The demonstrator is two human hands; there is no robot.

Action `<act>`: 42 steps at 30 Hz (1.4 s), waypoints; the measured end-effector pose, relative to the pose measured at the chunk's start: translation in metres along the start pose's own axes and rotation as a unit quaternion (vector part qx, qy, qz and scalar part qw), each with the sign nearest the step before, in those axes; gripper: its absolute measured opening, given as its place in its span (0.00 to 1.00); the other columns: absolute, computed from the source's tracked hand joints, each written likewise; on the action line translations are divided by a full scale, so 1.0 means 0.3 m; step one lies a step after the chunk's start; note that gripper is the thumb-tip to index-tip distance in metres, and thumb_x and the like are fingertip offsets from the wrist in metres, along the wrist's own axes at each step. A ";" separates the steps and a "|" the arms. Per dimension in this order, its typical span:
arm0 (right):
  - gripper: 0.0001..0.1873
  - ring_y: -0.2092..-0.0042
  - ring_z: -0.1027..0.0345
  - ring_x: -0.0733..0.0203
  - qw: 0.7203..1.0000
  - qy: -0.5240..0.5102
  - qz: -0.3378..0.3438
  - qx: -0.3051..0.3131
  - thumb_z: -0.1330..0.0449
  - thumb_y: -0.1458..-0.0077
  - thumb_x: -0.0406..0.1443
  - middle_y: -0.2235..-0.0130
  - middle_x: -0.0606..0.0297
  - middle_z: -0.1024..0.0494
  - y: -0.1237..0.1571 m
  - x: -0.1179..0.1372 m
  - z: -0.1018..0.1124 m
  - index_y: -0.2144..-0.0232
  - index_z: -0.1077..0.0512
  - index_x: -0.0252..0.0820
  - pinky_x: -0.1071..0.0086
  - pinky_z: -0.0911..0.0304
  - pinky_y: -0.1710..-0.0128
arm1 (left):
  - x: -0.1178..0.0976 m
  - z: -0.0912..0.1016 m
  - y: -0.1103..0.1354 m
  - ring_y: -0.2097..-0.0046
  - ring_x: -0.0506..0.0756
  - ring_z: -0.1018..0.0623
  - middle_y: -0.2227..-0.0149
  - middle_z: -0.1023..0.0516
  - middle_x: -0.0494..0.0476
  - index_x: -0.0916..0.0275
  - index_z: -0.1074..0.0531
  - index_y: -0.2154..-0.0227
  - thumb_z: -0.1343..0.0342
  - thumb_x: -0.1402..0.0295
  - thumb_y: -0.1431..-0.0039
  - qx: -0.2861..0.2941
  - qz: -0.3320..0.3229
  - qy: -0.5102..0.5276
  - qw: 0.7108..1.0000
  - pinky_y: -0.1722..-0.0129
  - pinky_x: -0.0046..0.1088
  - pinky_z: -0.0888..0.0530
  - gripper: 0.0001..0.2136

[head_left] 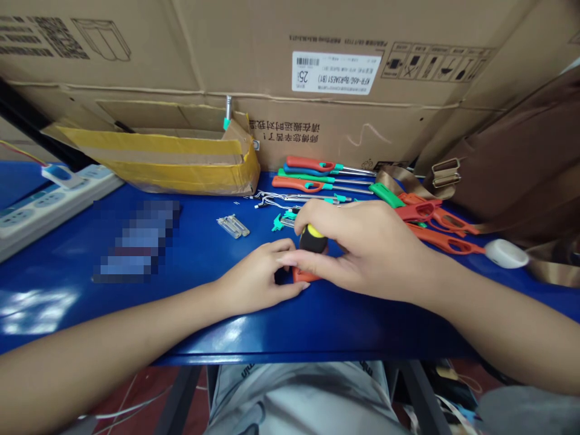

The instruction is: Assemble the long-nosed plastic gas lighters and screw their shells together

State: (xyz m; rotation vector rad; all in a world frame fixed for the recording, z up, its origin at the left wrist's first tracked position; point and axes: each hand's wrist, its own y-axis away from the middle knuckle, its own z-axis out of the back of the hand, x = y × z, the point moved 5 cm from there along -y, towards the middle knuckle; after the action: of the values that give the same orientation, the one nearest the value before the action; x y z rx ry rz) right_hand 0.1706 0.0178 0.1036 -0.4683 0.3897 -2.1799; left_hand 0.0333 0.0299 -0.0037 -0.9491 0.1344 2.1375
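Blue table, shiny top, big cardboard sheet across the back with upside-down printing and a white label. Clock centred on the hands. Right hand at 2 to 3 o'clock, thumb and index finger clamped on a black-and-yellow handle; other fingers partly hidden, can't tell how they sit. Left hand at 9 o'clock, thumb and fingers bent around an orange piece, which sits at the centre, right under the handle, near the table's front edge. Thumb touches it; far fingertips hidden. Where handle meets piece: covered by the hands. Small green parts at 11, white wires just past them. Two clear little tanks at 10, side by side. Row of lighters at 12, orange, blue and green, metal rods pointing to the right. More orange handles heaped between 2 and 3, white rounded object at 3, touching or nearly. Metal buckle on brown strap at 2, brown cloth behind. Yellow-taped box at 10, open top, one metal rod sticking up at its right end. Pixelated slab at 9, white power strip beyond it.
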 end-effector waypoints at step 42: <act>0.12 0.53 0.25 0.60 0.993 -0.049 0.086 0.059 0.51 0.30 0.36 0.52 0.63 0.20 0.011 0.033 0.000 0.50 0.32 0.42 0.69 0.36 0.60 | -0.016 -0.002 0.005 0.56 0.57 0.21 0.59 0.21 0.56 0.63 0.22 0.63 0.37 0.67 0.42 -0.024 0.007 -0.006 1.000 0.54 0.34 0.24 0.06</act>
State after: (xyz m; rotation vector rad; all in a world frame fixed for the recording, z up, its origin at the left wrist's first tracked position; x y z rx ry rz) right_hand 0.1671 0.0079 0.1042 -0.4561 0.2381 -1.9915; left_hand 0.0347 0.0257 -0.0013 -0.9645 0.0845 2.1685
